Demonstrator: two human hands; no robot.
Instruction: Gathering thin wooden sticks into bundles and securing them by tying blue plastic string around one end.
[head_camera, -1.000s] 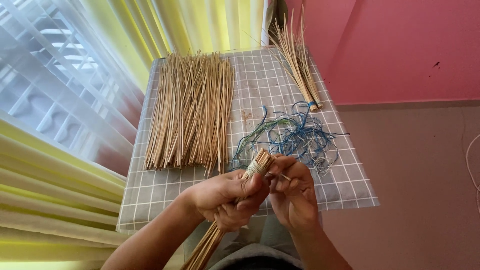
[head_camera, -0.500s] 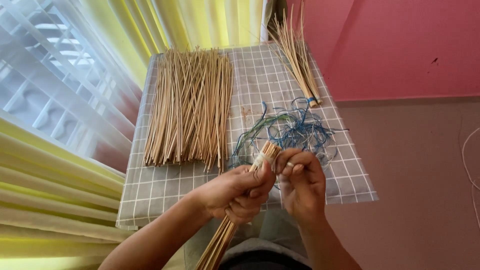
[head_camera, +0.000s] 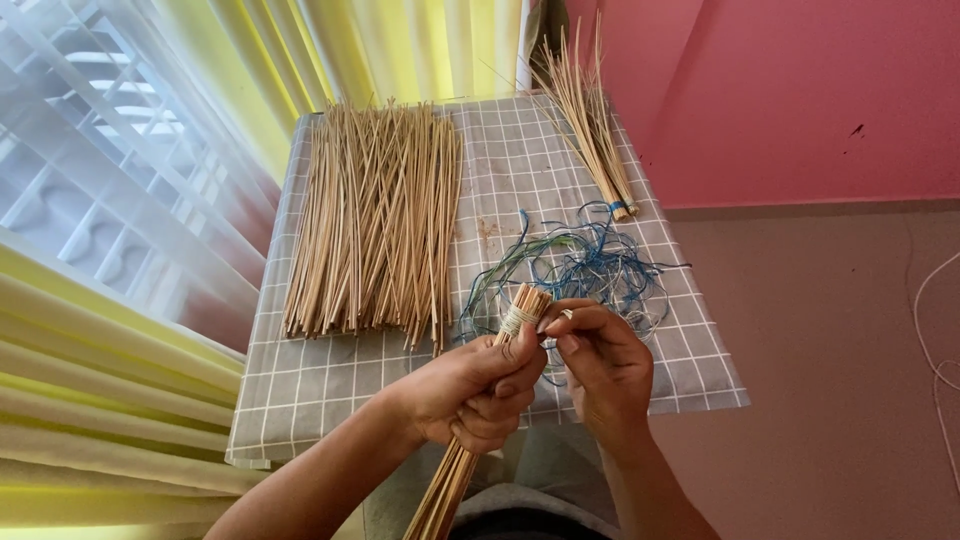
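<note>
A bundle of thin sticks (head_camera: 480, 420) sits in the left hand (head_camera: 470, 395), whose fingers are wrapped tightly round it just below its bound top end. Pale string circles that end, which pokes out above the thumb. The right hand (head_camera: 600, 365) is touching the bundle's tip, its fingers pinched together on the string there. The bundle's long axis runs from the person's lap up and slightly right, its tip over the near edge of the surface (head_camera: 680, 370). Just beyond lies a tangle of blue and green threads (head_camera: 590, 265). A loose pile of sticks (head_camera: 375, 215) covers the left half; a tied, fanned bundle (head_camera: 590, 130) lies at the far right corner.
</note>
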